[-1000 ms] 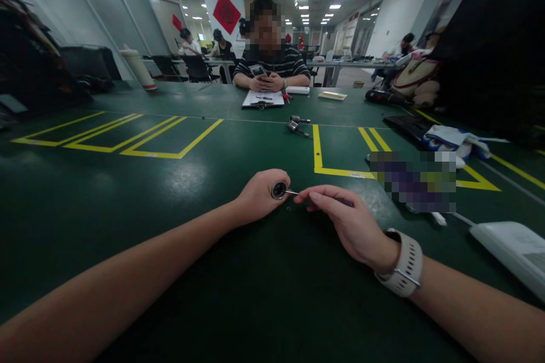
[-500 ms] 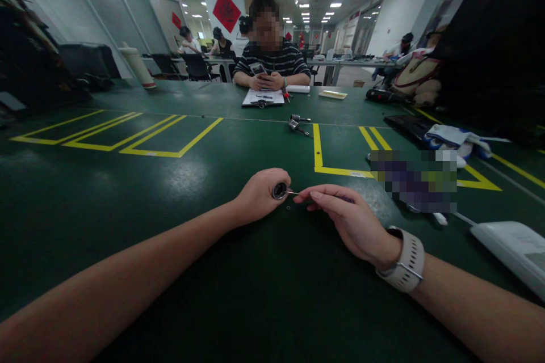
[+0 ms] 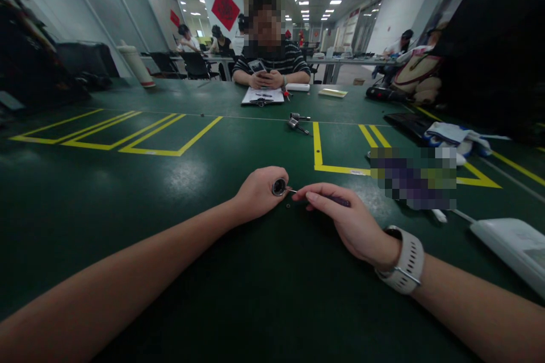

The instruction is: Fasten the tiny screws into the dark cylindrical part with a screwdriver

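My left hand point(image 3: 260, 193) is wrapped round a metal part with a hollow, round open end point(image 3: 279, 187) that faces me; the rest of it is hidden in my fist. From the right, my right hand point(image 3: 336, 204) holds a slim screwdriver point(image 3: 343, 201) with a dark purple handle. Its thin shaft points at the metal part, and the tip is by my left fingers; whether it touches the part I cannot make out. Just below the shaft a tiny dark ring, perhaps a nut point(image 3: 288, 205), lies on the green table point(image 3: 204, 283).
Two metal pieces with round heads and thin shafts point(image 3: 298, 123) lie further back. Yellow tape point(image 3: 336, 169) marks the table. To the right are a blurred purple item point(image 3: 409, 181), a cloth point(image 3: 457, 139) and a white box point(image 3: 511, 249). Opposite sits a person with a phone, behind a clipboard point(image 3: 263, 96).
The screwdriver's shaft shows less between my hands, and more of its handle shows behind my right fingers. My left hand has barely moved.
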Available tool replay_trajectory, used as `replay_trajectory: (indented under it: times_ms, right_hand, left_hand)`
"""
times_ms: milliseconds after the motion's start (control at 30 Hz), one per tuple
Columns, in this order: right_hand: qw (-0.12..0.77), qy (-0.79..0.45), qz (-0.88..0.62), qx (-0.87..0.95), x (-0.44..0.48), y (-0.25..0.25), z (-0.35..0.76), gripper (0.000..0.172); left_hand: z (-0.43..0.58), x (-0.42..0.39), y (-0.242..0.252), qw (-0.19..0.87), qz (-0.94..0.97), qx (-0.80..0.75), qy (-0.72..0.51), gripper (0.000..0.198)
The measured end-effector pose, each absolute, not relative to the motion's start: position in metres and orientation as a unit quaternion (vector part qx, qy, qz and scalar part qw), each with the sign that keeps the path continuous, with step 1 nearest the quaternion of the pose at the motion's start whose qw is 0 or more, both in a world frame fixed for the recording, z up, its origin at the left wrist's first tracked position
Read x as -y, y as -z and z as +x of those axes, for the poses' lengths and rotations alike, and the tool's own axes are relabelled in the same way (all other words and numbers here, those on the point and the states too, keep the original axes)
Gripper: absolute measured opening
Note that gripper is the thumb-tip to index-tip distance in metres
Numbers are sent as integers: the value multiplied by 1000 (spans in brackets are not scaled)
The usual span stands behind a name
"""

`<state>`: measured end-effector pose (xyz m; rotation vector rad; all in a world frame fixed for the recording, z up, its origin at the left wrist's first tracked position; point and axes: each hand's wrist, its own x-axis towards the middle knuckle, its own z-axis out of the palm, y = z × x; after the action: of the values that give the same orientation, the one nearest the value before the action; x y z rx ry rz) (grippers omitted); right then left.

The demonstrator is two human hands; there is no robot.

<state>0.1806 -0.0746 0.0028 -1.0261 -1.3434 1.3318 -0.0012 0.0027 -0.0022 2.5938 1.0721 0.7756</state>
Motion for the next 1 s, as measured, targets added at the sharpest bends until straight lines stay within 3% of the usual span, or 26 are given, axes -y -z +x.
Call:
replay_trajectory:
  times_ms: [467,1000]
  right_hand:
    - [488,-621,-363,495,69,-5,187,16]
    - [486,-620,-367,495,69,-5,187,16]
  left_hand:
    - [-2,0,-3,183,891,-281,-306,12]
    - [-1,-1,-1,149,894,-323,-273,10]
